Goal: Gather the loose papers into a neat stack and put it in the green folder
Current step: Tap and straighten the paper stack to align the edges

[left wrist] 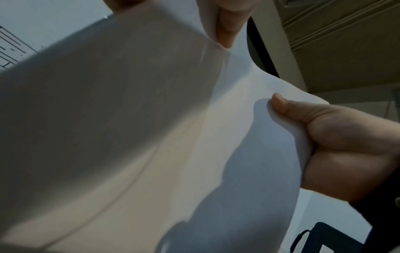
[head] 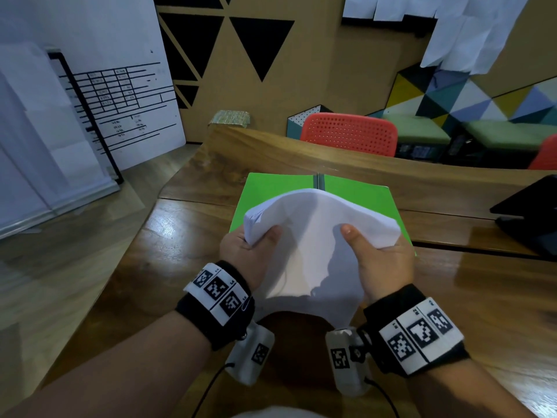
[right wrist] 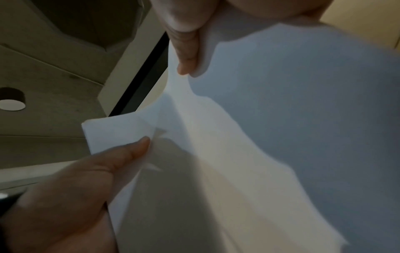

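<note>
A stack of white papers point(head: 313, 233) is held up off the table, bowed upward in the middle. My left hand point(head: 250, 247) grips its left edge with the thumb on top. My right hand point(head: 381, 254) grips the right edge the same way. The green folder point(head: 271, 188) lies open and flat on the wooden table point(head: 187, 236), just beyond and under the stack. In the left wrist view the papers point(left wrist: 151, 137) fill the picture, with my right hand point(left wrist: 337, 140) pinching their edge. The right wrist view shows my left hand point(right wrist: 86, 179) pinching a corner of the papers point(right wrist: 259, 137).
A black laptop point(head: 530, 212) sits at the table's right side. A red chair point(head: 349, 134) stands behind the far edge. A white board with a printed table point(head: 120, 101) leans on the floor at left. The table's left edge runs diagonally close to my left arm.
</note>
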